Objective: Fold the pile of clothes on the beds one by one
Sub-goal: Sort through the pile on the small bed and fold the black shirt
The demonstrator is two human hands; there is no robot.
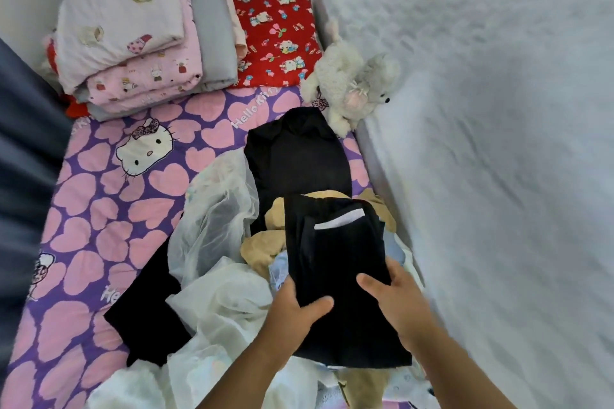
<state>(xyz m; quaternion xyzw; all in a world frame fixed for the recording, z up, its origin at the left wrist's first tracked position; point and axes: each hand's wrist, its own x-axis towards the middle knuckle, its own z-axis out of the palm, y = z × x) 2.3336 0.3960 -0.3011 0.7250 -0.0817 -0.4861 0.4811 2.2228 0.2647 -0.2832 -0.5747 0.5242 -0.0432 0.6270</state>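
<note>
- both hands are holding a folded black garment (335,242) over the pile of clothes (232,276), probably so the fold is staying flat while it is being carried or set down.
- left hand (294,310) is gripping its near left edge, thumb lying on top and fingers tucked under (fingers hidden by the cloth).
- right hand (397,299) is clamping the near right edge, thumb on top, rest of the fingers going underneath.
- garment is looking matte, smooth, roughly rectangular, with a thin white strip (339,220) near its far end, maybe a label.
- pile is sitting on the purple heart-print sheet (99,209), right beside the grey bed (498,143): sheer white netting (216,219), crumpled tan fabric (265,242), pale blue bits, more black cloth (146,319).
- another black piece (295,156) is lying flat just beyond the pile, likely already folded.
- stack of folded blankets (139,33), pink and grey, soft and quilted, is sitting at the far end, well apart.
- fluffy white plush toy (349,83) is resting at the seam between the beds.
- judging: plenty of the pile is remaining unfolded.
</note>
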